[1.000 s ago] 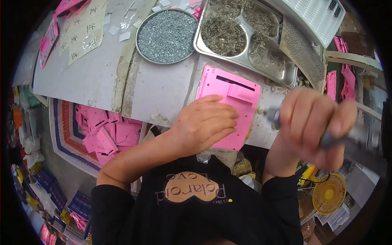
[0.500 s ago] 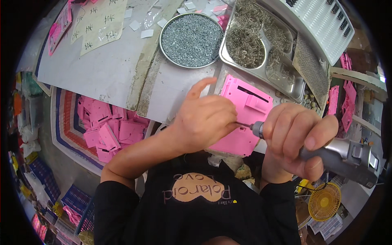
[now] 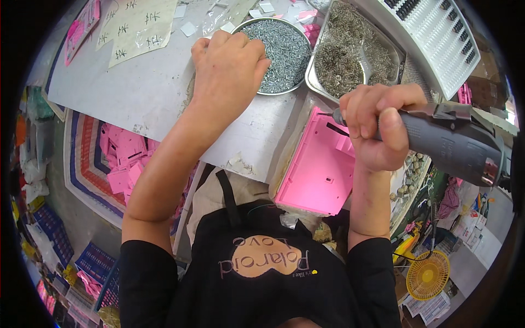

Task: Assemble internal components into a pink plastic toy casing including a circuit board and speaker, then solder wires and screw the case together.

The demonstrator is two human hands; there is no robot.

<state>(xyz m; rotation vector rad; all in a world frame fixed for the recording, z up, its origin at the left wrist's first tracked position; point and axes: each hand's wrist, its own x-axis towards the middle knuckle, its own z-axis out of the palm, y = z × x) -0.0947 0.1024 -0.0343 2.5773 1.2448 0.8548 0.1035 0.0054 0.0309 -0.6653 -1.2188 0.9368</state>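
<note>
My right hand (image 3: 377, 123) is wrapped round a grey electric screwdriver (image 3: 445, 143). Its thin bit points left, at the far left corner of a pink plastic panel (image 3: 314, 175); whether it touches cannot be told. The panel lies in front of me, with a dark slot and a raised block partly behind my right hand. My left hand (image 3: 227, 68) is at the left side of a round metal dish (image 3: 279, 94) full of small silver screws (image 3: 281, 52). Its fingers are curled, the tips mostly hidden, so anything in them is out of sight.
Right of the dish, a metal tray (image 3: 315, 82) holds many small springs (image 3: 339, 60). A white ribbed tray (image 3: 437, 38) with black parts stands beyond it. At the left is a striped bin (image 3: 82, 169) of pink parts (image 3: 123, 147). A marked paper sheet (image 3: 139, 33) lies on the table.
My left hand has left the pink panel and moved up and left to the screw dish. The screwdriver has risen from the panel's middle to its far left corner.
</note>
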